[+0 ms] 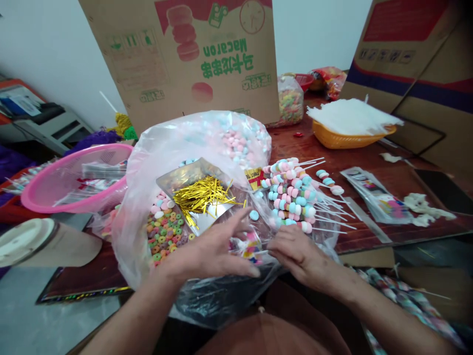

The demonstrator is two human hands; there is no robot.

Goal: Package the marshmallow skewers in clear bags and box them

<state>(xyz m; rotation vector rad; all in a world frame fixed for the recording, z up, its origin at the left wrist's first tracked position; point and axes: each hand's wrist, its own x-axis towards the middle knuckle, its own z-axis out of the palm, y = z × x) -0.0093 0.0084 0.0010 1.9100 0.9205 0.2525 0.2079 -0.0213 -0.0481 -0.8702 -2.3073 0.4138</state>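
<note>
left hand (207, 250): fingers spread, grip released. right hand (299, 254): grip clenched on a white stick (262, 252). printed wrapper (252, 246) noted between both hands (marshmallow skewers (291, 193) piled just beyond the right hand).

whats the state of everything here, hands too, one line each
left hand: open, fingers spread
right hand: fingers curled, grip unclear
clear plastic bag: open, loose sweets inside
gold ties: loose, heaped
marshmallow skewers: threaded, stacked together
pink basket: holding flat packets
cup: lid on
orange basket: heaped with white material
cardboard box: standing, print upside down
</note>
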